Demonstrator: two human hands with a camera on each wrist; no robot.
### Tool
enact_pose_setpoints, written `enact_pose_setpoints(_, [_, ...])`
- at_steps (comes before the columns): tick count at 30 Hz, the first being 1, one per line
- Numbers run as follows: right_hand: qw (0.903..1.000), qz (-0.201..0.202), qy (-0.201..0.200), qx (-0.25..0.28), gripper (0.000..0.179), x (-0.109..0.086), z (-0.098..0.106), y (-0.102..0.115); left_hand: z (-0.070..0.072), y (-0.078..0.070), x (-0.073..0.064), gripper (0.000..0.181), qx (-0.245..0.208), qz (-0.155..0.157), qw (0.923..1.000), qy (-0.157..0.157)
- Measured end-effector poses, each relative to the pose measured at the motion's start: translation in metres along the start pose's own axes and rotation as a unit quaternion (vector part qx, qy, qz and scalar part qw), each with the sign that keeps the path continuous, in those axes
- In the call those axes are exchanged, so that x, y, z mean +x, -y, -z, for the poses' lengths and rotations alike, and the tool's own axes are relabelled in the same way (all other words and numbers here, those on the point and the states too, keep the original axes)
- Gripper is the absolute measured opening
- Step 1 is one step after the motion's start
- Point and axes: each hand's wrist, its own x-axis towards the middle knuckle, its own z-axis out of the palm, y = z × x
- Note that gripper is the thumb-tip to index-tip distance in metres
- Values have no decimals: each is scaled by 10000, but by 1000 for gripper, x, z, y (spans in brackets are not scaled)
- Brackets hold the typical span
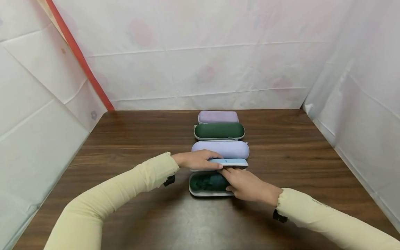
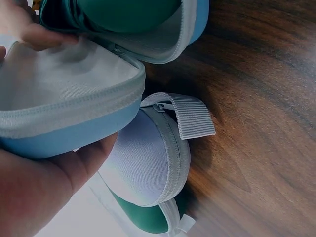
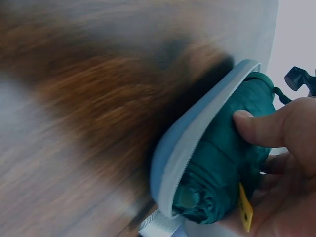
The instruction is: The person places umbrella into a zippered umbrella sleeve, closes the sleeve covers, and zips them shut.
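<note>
A light blue zip case (image 2: 98, 123) lies unzipped and spread apart near the table's middle. Its lid (image 1: 231, 161) stands raised, pinched by my left hand (image 1: 200, 160) with the thumb on the outside, as the left wrist view shows. In the nearer half rests a dark green bundle of folded fabric, seemingly a compact umbrella (image 3: 217, 158), with a small yellow tag (image 3: 245, 207). My right hand (image 1: 248, 184) grips this umbrella, thumb on top and fingers over the far side. Those fingers partly cover the bundle in the head view.
Behind the blue case, closed zip cases line up: a lavender one (image 1: 229, 148), a green one (image 1: 219, 131) and a purple one (image 1: 217, 117). The brown wooden table (image 1: 140, 139) is bounded by white patterned sheets (image 1: 200, 69) at the back and sides.
</note>
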Motion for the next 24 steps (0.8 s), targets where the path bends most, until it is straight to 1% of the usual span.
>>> enact_pose_setpoints(5, [9985,122,-201,-496,60,-4,-5,-1,-1,3,0,48,-25,9,10000,-1])
enact_pose_setpoints(9, [9933,350,-449,-1010,59,-7,-8,-3,-2,2,0,48,0,-31,10000,-31])
enact_pose_setpoints(11, [9885,568,-619,-1258,54,-9,-5,-4,-2,2,0,48,26,-60,10000,-35])
enact_pose_setpoints(13, [9818,921,-884,-1405,45,-12,-1,-4,-2,2,0,47,47,-55,10000,-23])
enact_pose_setpoints(14, [9780,1133,-1057,-1395,38,-13,2,-5,-3,2,0,47,46,-39,10000,-9])
enact_pose_setpoints(16, [9695,1534,-1492,-1197,24,-17,8,-9,-3,2,0,47,44,-29,10000,10])
enact_pose_setpoints(17, [9649,1690,-1721,-1034,20,-18,12,-12,-3,2,0,47,36,-20,10000,15])
enact_pose_setpoints(19, [9607,1750,-2043,-685,18,-20,18,-21,-3,1,-1,47,31,-9,10000,19])
enact_pose_setpoints(20, [9618,1677,-2115,-452,19,-20,21,-26,-2,1,-1,47,50,-16,10000,7])
enact_pose_setpoints(21, [9653,1540,-2100,-193,20,-19,23,-31,-2,1,-1,47,52,-27,10000,-5])
enact_pose_setpoints(22, [9698,1370,-2015,59,23,-19,25,-35,-2,1,-1,47,60,-33,10000,-16])
enact_pose_setpoints(24, [9793,979,-1672,593,28,-19,28,-44,-2,2,-1,46,124,-76,9999,-58])
